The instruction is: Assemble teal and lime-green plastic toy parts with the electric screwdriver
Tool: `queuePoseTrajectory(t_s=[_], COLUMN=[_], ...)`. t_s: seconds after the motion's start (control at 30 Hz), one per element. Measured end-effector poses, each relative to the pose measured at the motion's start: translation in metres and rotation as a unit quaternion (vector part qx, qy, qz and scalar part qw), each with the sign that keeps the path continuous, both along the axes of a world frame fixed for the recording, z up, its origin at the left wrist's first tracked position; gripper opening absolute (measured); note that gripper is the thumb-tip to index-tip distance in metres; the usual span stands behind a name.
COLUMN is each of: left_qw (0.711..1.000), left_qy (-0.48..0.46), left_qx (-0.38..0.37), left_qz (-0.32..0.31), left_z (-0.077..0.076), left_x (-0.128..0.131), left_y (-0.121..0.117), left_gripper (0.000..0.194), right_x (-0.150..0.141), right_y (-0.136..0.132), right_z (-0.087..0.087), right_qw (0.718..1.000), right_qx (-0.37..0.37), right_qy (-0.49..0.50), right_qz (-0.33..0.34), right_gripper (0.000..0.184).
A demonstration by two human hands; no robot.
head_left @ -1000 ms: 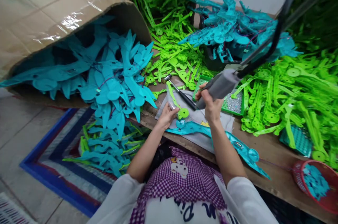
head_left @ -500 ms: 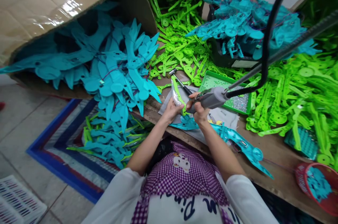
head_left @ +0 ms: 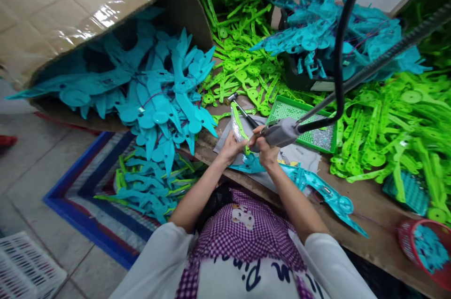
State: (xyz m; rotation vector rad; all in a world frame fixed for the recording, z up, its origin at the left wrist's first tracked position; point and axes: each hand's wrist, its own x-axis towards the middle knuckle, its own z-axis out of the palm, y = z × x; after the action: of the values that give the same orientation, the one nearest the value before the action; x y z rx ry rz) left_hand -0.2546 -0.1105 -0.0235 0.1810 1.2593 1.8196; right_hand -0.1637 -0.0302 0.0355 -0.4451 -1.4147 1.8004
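Note:
My right hand (head_left: 265,147) is closed round a grey corded electric screwdriver (head_left: 282,132), tilted with its front end toward my left hand. Fingers of my left hand (head_left: 231,146) grip a lime-green plastic part with a silvery strip (head_left: 238,125). The screwdriver's tip is hidden by my hands, so contact with the part cannot be made out. Below both hands a long turquoise plastic piece (head_left: 317,182) lies along the table edge, on a grey cloth (head_left: 305,155). A hammer (head_left: 243,110) lies just beyond the green part.
A green tray (head_left: 301,122) of small metal screws sits behind the screwdriver. Turquoise parts spill from a cardboard box (head_left: 88,12) on the left. Lime-green parts (head_left: 373,125) are heaped right and back. A red basket (head_left: 421,247) stands at the right edge; the screwdriver's black cord (head_left: 341,54) hangs overhead.
The view has shifted slightly, and the cord and upper hose have swung a little left. Both hands keep their grips in nearly the same place.

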Motion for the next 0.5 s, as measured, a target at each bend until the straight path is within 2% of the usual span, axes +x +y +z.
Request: queuePoseTrajectory(t_s=[0.13,0.27,0.33,0.4,0.43,0.5], left_qw=[0.999,0.995,0.988,0.976,0.972,0.969], left_qy=[-0.026,-0.070,-0.110,-0.138,-0.145,-0.146], left_qx=[-0.038,-0.049,-0.056,-0.074,-0.082,-0.089], left_qz=[0.004,0.043,0.097,0.148,0.165,0.178], left_z=[0.018,0.038,0.044,0.047,0.047,0.047], left_x=[-0.001,0.000,0.002,0.004,0.005,0.006], left_y=[-0.001,0.004,0.009,0.015,0.018,0.023], left_gripper=[0.063,0.039,0.027,0.016,0.012,0.007], right_x=[0.007,0.014,0.022,0.036,0.044,0.059], right_y=[0.016,0.048,0.061,0.065,0.062,0.048], right_z=[0.030,0.053,0.053,0.047,0.041,0.028], right_qw=[0.993,0.979,0.974,0.961,0.948,0.907], right_qx=[0.029,0.076,0.111,0.164,0.191,0.226], right_qy=[0.040,-0.015,-0.071,-0.124,-0.144,-0.179], right_qz=[-0.104,-0.191,-0.185,-0.185,-0.210,-0.306], right_gripper=[0.048,0.039,0.037,0.040,0.044,0.052])
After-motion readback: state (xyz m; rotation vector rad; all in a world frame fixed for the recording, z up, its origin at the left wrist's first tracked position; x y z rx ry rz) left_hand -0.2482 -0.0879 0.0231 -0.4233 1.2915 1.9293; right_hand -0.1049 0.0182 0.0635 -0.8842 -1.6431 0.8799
